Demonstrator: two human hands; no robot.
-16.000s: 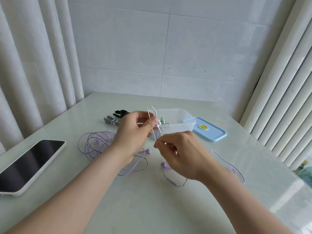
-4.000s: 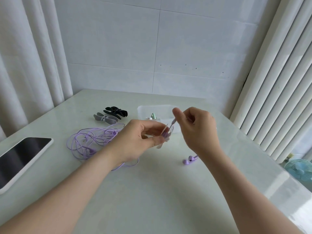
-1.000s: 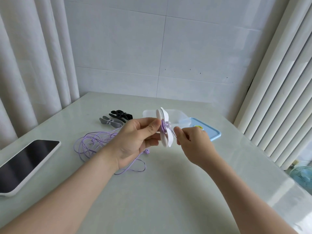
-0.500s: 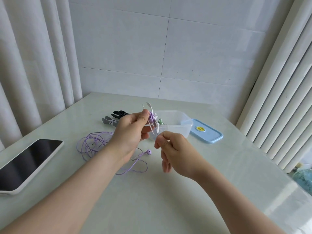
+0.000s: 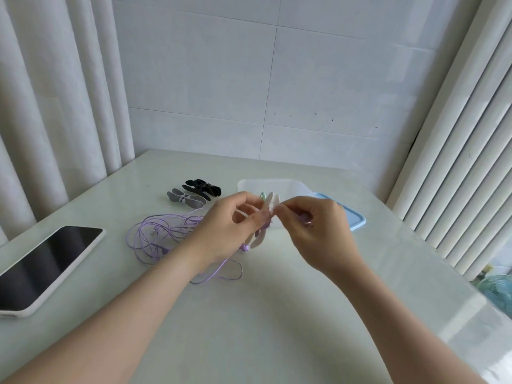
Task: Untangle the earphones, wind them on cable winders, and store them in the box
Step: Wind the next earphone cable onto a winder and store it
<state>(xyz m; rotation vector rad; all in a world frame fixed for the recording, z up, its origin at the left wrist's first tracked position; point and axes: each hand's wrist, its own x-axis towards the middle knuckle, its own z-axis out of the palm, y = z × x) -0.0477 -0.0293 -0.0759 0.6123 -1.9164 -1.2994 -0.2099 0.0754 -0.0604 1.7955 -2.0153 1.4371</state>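
Observation:
My left hand (image 5: 230, 234) grips a white cable winder (image 5: 263, 223) with purple earphone cable wound on its middle, held above the table in front of the clear plastic box (image 5: 273, 187). My right hand (image 5: 318, 231) pinches the cable's end at the winder's top wing. A loose bundle of purple earphone cable (image 5: 160, 234) lies on the table to the left, with one purple earbud (image 5: 245, 247) just below the winder. A grey winder (image 5: 186, 200) and a black winder (image 5: 202, 187) lie behind the bundle.
The box's blue lid (image 5: 356, 220) lies flat to the right of the box. A phone (image 5: 47, 261) in a white case rests at the table's left edge. Curtains hang left and right, and a tiled wall stands behind. A small fan (image 5: 498, 289) sits on the floor at right.
My right hand has risen from below the winder to its top wing. The winder has tilted and dropped a little in my left hand. The purple cable once trailing right is wound up.

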